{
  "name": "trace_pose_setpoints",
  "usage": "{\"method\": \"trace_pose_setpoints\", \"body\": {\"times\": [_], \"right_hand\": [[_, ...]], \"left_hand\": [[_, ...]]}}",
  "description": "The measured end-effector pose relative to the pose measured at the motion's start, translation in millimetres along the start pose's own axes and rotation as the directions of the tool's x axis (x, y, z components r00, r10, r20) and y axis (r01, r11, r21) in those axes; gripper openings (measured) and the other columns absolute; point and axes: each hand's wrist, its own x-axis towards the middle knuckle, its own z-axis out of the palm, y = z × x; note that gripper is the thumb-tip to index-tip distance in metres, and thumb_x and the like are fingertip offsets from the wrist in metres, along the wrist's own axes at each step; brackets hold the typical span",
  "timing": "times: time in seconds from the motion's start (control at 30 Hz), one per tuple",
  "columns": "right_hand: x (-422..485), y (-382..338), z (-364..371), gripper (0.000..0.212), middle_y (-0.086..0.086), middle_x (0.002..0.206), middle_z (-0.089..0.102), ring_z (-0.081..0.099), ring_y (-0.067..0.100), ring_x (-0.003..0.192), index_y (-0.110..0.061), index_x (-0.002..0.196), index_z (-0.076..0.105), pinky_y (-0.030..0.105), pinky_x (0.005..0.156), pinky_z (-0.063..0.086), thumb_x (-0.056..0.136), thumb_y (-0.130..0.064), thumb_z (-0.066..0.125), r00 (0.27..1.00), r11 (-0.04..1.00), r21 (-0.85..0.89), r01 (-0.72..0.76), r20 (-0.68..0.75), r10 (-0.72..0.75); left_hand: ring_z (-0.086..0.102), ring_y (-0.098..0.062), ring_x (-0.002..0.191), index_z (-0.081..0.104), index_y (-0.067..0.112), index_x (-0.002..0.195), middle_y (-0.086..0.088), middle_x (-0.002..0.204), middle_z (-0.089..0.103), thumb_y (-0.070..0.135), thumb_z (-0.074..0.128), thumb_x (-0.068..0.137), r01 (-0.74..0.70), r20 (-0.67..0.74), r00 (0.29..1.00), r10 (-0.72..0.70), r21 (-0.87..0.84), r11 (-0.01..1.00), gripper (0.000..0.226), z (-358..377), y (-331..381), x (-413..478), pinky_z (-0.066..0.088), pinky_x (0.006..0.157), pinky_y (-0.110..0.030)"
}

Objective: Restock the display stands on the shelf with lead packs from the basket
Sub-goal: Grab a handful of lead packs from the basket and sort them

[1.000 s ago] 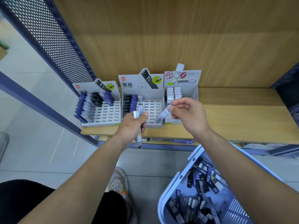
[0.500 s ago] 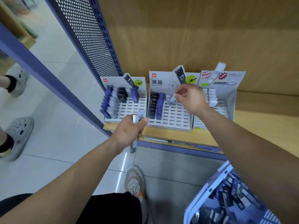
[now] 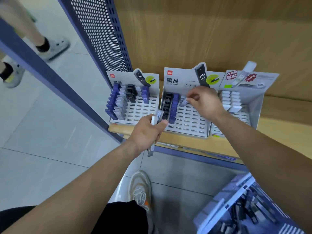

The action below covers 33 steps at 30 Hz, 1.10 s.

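On the middle stand [image 3: 190, 119] I read unfilled slots at front and right. Its header card [image 3: 179, 81] walls the rear, the perforated panel [image 3: 101, 39] closes the left, bare shelf [image 3: 287, 114] extends right.

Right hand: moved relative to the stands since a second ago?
Yes. The right hand went left and back, from the right stand to the middle stand.

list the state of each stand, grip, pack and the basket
left stand, partly filled
middle stand, two columns filled, rest nearly empty
right stand, white packs at back only
left grip, holds spare packs
right grip, pinches grey pack at middle stand
basket, loaded with lead packs
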Motion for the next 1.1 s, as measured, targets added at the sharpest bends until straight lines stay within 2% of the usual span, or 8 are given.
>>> {"method": "trace_pose_setpoints", "body": {"times": [0.1,0.27,0.4,0.5,0.6,0.7,0.9,1.1], "right_hand": [[2.5,0.9,8.3,0.006,0.006,0.094,0.068,0.064,0.022,0.084,-0.010,0.092,0.074,0.032,0.079,0.051,0.092,-0.010,0.067,0.991,0.986,-0.105,0.130,0.043,-0.126],[-0.9,-4.6,14.7,0.012,0.009,0.095,0.067,0.063,0.025,0.082,-0.009,0.091,0.074,0.038,0.077,0.053,0.093,-0.009,0.063,0.994,0.984,-0.139,0.108,0.018,-0.106],[-30.8,-38.4,-7.6,0.012,-0.007,0.085,0.067,0.060,0.003,0.066,-0.022,0.087,0.072,0.022,0.068,0.051,0.094,-0.019,0.064,0.993,0.974,0.226,-0.005,-0.118,0.032],[-56.8,-69.8,-29.3,0.013,0.006,0.089,0.071,0.063,0.010,0.067,-0.021,0.093,0.073,0.026,0.060,0.052,0.098,-0.021,0.061,0.966,0.813,0.537,-0.226,0.233,0.114],[-69.5,-75.7,-46.9,0.011,0.007,0.076,0.068,0.060,0.010,0.064,-0.011,0.098,0.074,0.023,0.059,0.048,0.097,-0.016,0.063,0.933,0.824,0.507,-0.252,0.352,0.069],[-71.2,-66.3,-61.2,0.009,-0.004,0.066,0.063,0.057,0.007,0.059,-0.014,0.090,0.073,0.023,0.060,0.050,0.095,-0.012,0.066,0.945,0.782,0.556,-0.280,0.304,0.122],[-84.3,-49.4,-87.8,0.008,0.008,0.071,0.064,0.064,0.016,0.062,-0.005,0.088,0.066,0.029,0.065,0.060,0.094,-0.001,0.064,0.949,0.559,0.769,-0.311,0.221,0.223],[-100.3,-38.1,-101.7,0.012,0.011,0.075,0.064,0.067,0.022,0.068,-0.005,0.083,0.065,0.041,0.076,0.062,0.089,0.006,0.065,0.933,0.529,0.769,-0.358,0.267,0.242]], "left_hand": [[0.044,-0.016,0.053,0.052,0.014,0.073,-0.001,0.056,0.049,0.028,0.058,0.102,0.000,0.001,1.000,0.000,0.012,1.000,0.033,-0.9,-3.3,0.9,0.043,0.052,-0.017],[0.048,-0.011,0.050,0.054,0.011,0.075,0.009,0.048,0.053,0.028,0.055,0.104,-0.031,0.038,0.999,0.032,-0.012,0.999,0.033,1.0,2.6,-1.6,0.045,0.058,-0.011],[0.047,-0.013,0.048,0.056,0.010,0.078,0.009,0.051,0.055,0.024,0.055,0.104,-0.067,0.116,0.990,0.076,-0.085,0.994,0.030,8.2,15.5,-4.2,0.047,0.057,-0.018],[0.046,-0.014,0.047,0.056,0.009,0.076,0.008,0.050,0.054,0.019,0.055,0.104,-0.090,0.173,0.979,0.108,-0.109,0.990,0.030,19.4,22.8,-9.1,0.046,0.055,-0.022],[0.046,-0.016,0.046,0.055,0.003,0.074,0.007,0.050,0.054,0.015,0.056,0.103,-0.119,0.217,0.966,0.142,-0.114,0.986,0.031,33.6,28.0,-13.7,0.045,0.053,-0.025],[0.045,-0.018,0.049,0.058,0.004,0.080,0.004,0.059,0.058,0.019,0.058,0.102,-0.116,0.216,0.966,0.142,-0.132,0.984,0.026,44.8,30.5,-16.1,0.045,0.055,-0.030],[0.043,-0.017,0.048,0.064,0.001,0.104,0.001,0.062,0.060,0.025,0.055,0.104,-0.121,0.082,0.986,0.148,-0.269,0.955,0.026,56.0,42.9,-13.4,0.041,0.048,-0.029],[0.043,-0.017,0.047,0.063,0.009,0.097,-0.001,0.061,0.059,0.020,0.055,0.104,-0.108,0.028,0.992,0.125,-0.332,0.937,0.016,68.9,57.0,-12.5,0.041,0.045,-0.028]]}}
